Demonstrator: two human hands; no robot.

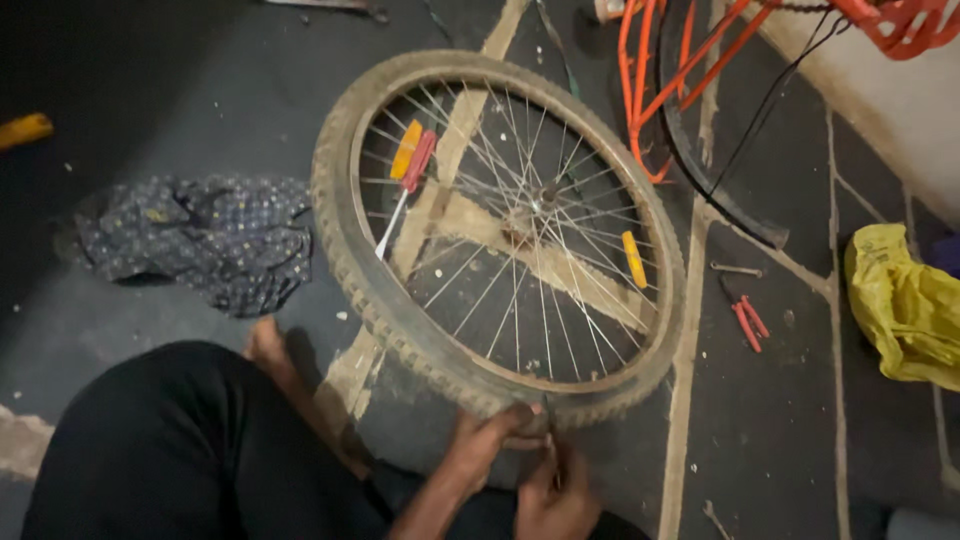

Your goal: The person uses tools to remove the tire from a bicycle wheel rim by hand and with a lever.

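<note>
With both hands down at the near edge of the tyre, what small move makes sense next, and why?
Probably lever the tyre edge a little further off the rim at that spot. The left hand grips the tyre's near edge while the right hand holds a thin tool against it; whether its tip is under the edge cannot be told. The tyre looks seated elsewhere.

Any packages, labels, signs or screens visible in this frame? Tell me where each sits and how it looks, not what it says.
Yellow plastic bag: crumpled on the floor at the right edge, beside the red-handled pliers; its contents are hidden.
No labels, signs or screens can be made out.
Both hands, left hand and right hand, are at the near edge of the bicycle wheel, far from the bag.
</note>
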